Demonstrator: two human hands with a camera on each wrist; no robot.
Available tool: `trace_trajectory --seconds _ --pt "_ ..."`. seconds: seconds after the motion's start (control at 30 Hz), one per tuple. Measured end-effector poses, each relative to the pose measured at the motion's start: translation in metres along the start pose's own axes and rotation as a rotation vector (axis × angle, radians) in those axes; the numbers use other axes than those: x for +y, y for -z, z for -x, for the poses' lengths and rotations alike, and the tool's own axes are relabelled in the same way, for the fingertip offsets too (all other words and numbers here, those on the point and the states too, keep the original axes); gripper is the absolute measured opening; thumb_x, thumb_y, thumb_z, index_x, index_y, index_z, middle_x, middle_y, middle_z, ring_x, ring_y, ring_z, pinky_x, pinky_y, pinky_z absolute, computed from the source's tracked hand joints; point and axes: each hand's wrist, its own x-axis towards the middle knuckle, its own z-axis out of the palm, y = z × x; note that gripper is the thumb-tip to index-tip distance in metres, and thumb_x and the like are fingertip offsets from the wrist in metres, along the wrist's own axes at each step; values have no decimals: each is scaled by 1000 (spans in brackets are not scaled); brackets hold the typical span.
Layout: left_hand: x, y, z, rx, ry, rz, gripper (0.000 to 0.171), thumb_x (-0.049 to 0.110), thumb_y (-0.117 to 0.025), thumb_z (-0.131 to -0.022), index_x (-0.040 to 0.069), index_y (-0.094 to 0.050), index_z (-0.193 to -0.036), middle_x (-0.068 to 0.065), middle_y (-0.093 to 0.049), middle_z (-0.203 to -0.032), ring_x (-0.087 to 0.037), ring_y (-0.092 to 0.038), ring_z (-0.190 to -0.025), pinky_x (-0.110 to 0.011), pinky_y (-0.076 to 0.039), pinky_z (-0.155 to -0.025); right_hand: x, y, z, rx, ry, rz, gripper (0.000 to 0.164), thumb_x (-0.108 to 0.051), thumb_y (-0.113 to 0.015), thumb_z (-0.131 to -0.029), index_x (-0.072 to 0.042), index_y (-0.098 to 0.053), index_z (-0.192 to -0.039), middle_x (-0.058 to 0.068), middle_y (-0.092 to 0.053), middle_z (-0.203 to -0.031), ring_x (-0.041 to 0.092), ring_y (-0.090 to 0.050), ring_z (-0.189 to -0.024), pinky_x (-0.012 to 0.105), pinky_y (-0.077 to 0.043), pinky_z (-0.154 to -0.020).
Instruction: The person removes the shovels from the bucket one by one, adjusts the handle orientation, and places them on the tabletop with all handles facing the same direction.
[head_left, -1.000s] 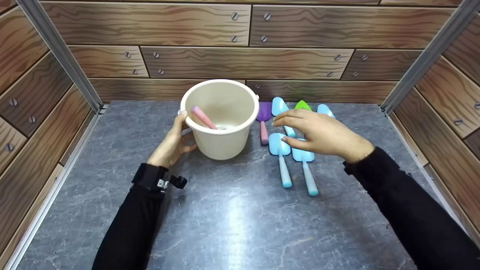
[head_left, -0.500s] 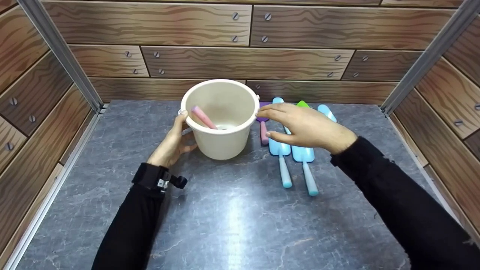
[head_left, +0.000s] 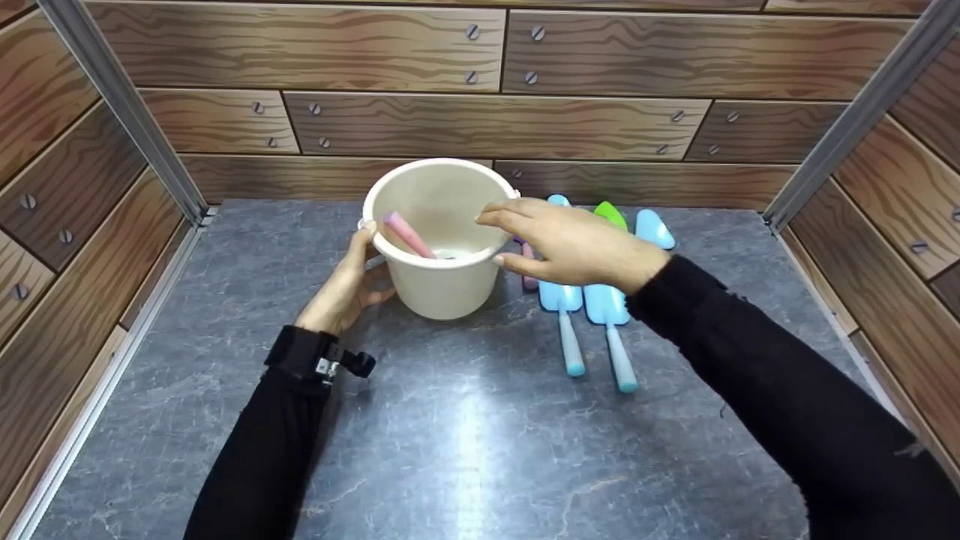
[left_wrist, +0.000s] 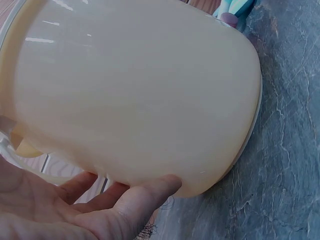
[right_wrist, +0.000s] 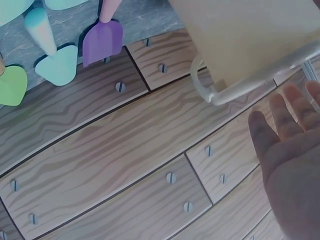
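A cream bucket (head_left: 442, 292) stands upright on the grey tabletop. My left hand (head_left: 341, 281) holds its left side, fingers at the rim and thumb against the wall. In the left wrist view this thumb (left_wrist: 150, 192) lies along the bucket wall (left_wrist: 135, 95). A pink handle (head_left: 409, 234) leans inside the bucket; the rest of that tool is hidden. My right hand (head_left: 570, 244) hovers palm down at the bucket's right rim, fingers extended and holding nothing. In the right wrist view its fingers (right_wrist: 285, 117) are spread beside the rim (right_wrist: 270, 70).
Two light blue toy shovels (head_left: 559, 296) (head_left: 607, 304) lie in front of the right hand. Behind are a purple shovel (right_wrist: 102, 42), mostly covered in the head view, a green one (head_left: 611, 215) and another blue blade (head_left: 654, 229). Wood-patterned walls (head_left: 495, 124) enclose the tabletop (head_left: 420, 450).
My right hand has moved left from above the shovels to the bucket's right rim. The left hand and bucket have stayed in place.
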Motion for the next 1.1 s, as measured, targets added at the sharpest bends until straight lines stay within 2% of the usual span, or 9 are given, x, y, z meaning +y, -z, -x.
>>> trace_trajectory --seconds 0.17,0.33,0.53,0.67,0.9,1.1 --pt "-1 0 0 -8 -3 -16 87 67 -34 -117 15 -24 -187 -22 -26 -190 -51 -26 -181 -75 -34 -141 -4 1 -11 -48 -24 -13 62 -50 -59 -122 -21 -52 -176 8 -53 -184 32 -54 -168 62 -59 -124" --pt "0 0 -1 -3 -1 -8 87 66 -35 -117 15 -24 -187 -23 -26 -191 -52 -27 -180 -75 -33 -141 -4 1 -24 -91 -36 -23 62 -48 -55 -123 -19 -51 -177 9 -50 -186 31 -47 -173 58 -49 -137" --pt "-1 1 -2 -5 -3 0 87 65 -36 -117 14 -24 -186 -24 -26 -190 -52 -27 -180 -74 -33 -142 -9 -5 -47 -101 -29 17 63 -50 -56 -123 -17 -52 -176 12 -54 -182 33 -54 -169 57 -50 -136" --pt "-1 0 -1 -3 1 -2 87 66 -36 -117 15 -24 -186 -23 -27 -190 -52 -27 -180 -75 -33 -141 -14 -11 -61 -104 -44 25 63 -51 -54 -123 -18 -52 -177 12 -56 -181 33 -53 -170 60 -50 -135" --pt "0 -2 -1 2 7 8 87 66 -37 -117 15 -24 -187 -23 -26 -191 -53 -28 -180 -75 -32 -142 -18 -18 -82 -80 -37 -18 61 -44 -58 -122 -14 -53 -175 14 -60 -176 33 -54 -168 54 -45 -140" --pt "2 -1 2 -3 1 -2 87 67 -38 -117 17 -24 -187 -23 -27 -189 -54 -29 -179 -77 -34 -140 -21 -22 -99 -91 -30 -79 64 -43 -56 -121 -10 -51 -176 14 -58 -178 31 -50 -172 47 -38 -145"
